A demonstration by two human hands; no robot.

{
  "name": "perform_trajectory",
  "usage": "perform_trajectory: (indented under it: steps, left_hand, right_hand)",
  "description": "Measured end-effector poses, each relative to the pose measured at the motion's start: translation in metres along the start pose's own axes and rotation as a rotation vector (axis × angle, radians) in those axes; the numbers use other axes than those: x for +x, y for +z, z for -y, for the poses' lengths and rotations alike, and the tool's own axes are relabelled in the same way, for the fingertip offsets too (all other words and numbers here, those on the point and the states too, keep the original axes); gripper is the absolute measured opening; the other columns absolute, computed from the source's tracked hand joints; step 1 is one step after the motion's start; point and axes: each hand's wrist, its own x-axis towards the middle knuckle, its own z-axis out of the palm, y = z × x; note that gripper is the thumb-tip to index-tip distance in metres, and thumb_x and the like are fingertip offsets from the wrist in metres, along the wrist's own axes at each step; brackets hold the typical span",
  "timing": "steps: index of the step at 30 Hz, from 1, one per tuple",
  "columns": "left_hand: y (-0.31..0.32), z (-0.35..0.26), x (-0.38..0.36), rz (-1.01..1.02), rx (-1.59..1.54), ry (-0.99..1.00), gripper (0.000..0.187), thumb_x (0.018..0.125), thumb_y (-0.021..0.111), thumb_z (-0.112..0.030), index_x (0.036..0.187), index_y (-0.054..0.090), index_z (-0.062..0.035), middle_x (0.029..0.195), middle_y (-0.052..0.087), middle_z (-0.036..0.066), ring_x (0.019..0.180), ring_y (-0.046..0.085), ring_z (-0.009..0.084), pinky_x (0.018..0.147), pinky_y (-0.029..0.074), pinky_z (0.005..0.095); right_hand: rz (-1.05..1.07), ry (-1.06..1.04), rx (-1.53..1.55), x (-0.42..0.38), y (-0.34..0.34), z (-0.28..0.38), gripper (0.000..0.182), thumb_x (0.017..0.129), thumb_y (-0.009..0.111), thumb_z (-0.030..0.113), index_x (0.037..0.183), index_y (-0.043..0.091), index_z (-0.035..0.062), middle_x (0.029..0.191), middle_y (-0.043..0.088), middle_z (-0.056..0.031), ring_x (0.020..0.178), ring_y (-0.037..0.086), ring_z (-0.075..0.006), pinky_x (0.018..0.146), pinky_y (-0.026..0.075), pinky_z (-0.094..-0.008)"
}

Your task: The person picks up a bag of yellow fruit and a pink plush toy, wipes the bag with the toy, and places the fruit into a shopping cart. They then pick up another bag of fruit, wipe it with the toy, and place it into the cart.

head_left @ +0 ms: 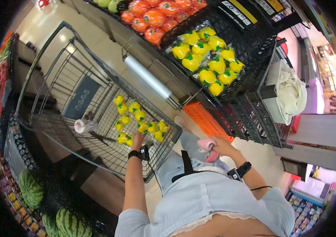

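My left hand (137,139) reaches over the side of the shopping cart (71,134), its fingers closed at a clear-wrapped pack of yellow lemons (152,127) with green leaf marks. The fingertips are partly hidden. More yellow lemons (125,119) lie beside it on the cart's wire floor. Close to my waist, my right hand (224,147) is wrapped around a pink item (206,144) whose kind I cannot make out. A redder pink piece (212,157) hangs just below it. Both wrists carry black straps with small devices.
A white-and-pink roll-shaped item (85,126) lies in the cart. Black crates at the top hold wrapped yellow lemons (208,59) and orange fruit (155,17). A plastic-bag roll (148,77) hangs from the stand. Watermelons (31,189) sit lower left; a white bag (290,93) rests on stacked crates.
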Motion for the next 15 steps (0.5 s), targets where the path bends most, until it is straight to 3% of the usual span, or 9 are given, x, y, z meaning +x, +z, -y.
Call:
perform_trajectory:
  steps: [1, 4, 5, 7, 8, 10, 13, 14, 15]
  left_hand:
    - [0.010, 0.006, 0.006, -0.092, -0.041, -0.022, 0.025, 0.087, 0.044, -0.029, 0.096, 0.051, -0.0069, 0.084, 0.055, 0.005, 0.067, 0.053, 0.0128, 0.047, 0.037, 0.0237]
    - [0.009, 0.032, 0.041, 0.068, 0.150, 0.120, 0.022, 0.085, 0.046, -0.030, 0.079, 0.048, -0.0095, 0.065, 0.046, 0.000, 0.056, 0.046, 0.0102, 0.042, 0.031, 0.0238]
    - [0.005, 0.049, 0.065, 0.092, 0.080, 0.121, 0.019, 0.078, 0.049, -0.021, 0.089, 0.048, -0.0054, 0.073, 0.048, 0.003, 0.060, 0.046, 0.0132, 0.048, 0.034, 0.0274]
    - [0.014, 0.076, 0.086, 0.038, 0.145, 0.128, 0.037, 0.070, 0.054, -0.011, 0.105, 0.047, -0.0003, 0.087, 0.052, 0.009, 0.076, 0.049, 0.0201, 0.061, 0.041, 0.0325]
    - [0.034, 0.039, 0.040, 0.042, 0.200, 0.053, 0.038, 0.070, 0.056, -0.013, 0.105, 0.047, -0.0005, 0.089, 0.053, 0.010, 0.079, 0.051, 0.0215, 0.063, 0.042, 0.0332]
    - [0.046, 0.038, 0.038, 0.016, 0.240, -0.076, 0.040, 0.070, 0.059, -0.016, 0.105, 0.046, -0.0023, 0.086, 0.053, 0.011, 0.071, 0.052, 0.0227, 0.059, 0.043, 0.0347]
    - [0.045, 0.047, 0.060, 0.210, 0.259, -0.279, 0.042, 0.070, 0.061, -0.010, 0.108, 0.044, -0.0035, 0.084, 0.052, 0.012, 0.058, 0.052, 0.0250, 0.049, 0.045, 0.0371]
    - [0.030, 0.079, 0.095, 0.364, 0.098, -0.370, 0.042, 0.070, 0.066, -0.025, 0.103, 0.048, -0.0062, 0.072, 0.056, 0.009, 0.054, 0.054, 0.0232, 0.051, 0.046, 0.0330]
    - [0.037, 0.082, 0.095, 0.341, 0.131, -0.334, 0.039, 0.071, 0.066, -0.025, 0.101, 0.049, -0.0057, 0.071, 0.056, 0.009, 0.054, 0.053, 0.0229, 0.051, 0.045, 0.0328]
  right_hand:
    - [-0.003, 0.027, 0.040, -0.005, 0.003, -0.003, 0.029, 0.067, 0.059, 0.014, 0.094, 0.054, 0.0039, 0.089, 0.057, -0.0162, 0.087, 0.054, -0.0322, 0.073, 0.042, -0.0374]
    - [-0.043, 0.048, 0.070, -0.017, 0.011, -0.005, 0.030, 0.066, 0.059, 0.014, 0.094, 0.054, 0.0047, 0.090, 0.057, -0.0161, 0.087, 0.054, -0.0329, 0.075, 0.043, -0.0383]
    - [-0.059, 0.041, 0.066, -0.020, 0.017, -0.010, 0.031, 0.066, 0.059, 0.014, 0.095, 0.054, 0.0047, 0.091, 0.057, -0.0162, 0.087, 0.054, -0.0329, 0.076, 0.043, -0.0382]
    - [-0.062, 0.071, 0.065, -0.029, 0.024, -0.012, 0.034, 0.066, 0.059, 0.016, 0.098, 0.054, 0.0046, 0.094, 0.057, -0.0166, 0.089, 0.054, -0.0329, 0.078, 0.043, -0.0375]
    - [-0.074, 0.096, 0.092, -0.034, 0.027, -0.014, 0.034, 0.066, 0.059, 0.016, 0.098, 0.054, 0.0046, 0.094, 0.057, -0.0166, 0.089, 0.054, -0.0330, 0.078, 0.043, -0.0375]
    - [-0.102, 0.146, 0.144, -0.044, 0.032, -0.018, 0.035, 0.067, 0.059, 0.017, 0.099, 0.054, 0.0047, 0.095, 0.057, -0.0167, 0.090, 0.054, -0.0330, 0.079, 0.043, -0.0375]
    - [-0.143, 0.223, 0.189, -0.056, 0.036, -0.023, 0.035, 0.069, 0.059, 0.019, 0.101, 0.053, 0.0052, 0.096, 0.057, -0.0168, 0.091, 0.054, -0.0328, 0.079, 0.043, -0.0376]
    - [-0.151, 0.245, 0.204, -0.059, 0.037, -0.025, 0.035, 0.069, 0.059, 0.019, 0.101, 0.053, 0.0053, 0.096, 0.057, -0.0168, 0.092, 0.054, -0.0327, 0.079, 0.043, -0.0376]
    - [-0.145, 0.251, 0.204, -0.061, 0.039, -0.028, 0.037, 0.070, 0.059, 0.020, 0.103, 0.052, 0.0055, 0.097, 0.057, -0.0167, 0.092, 0.054, -0.0324, 0.079, 0.043, -0.0375]
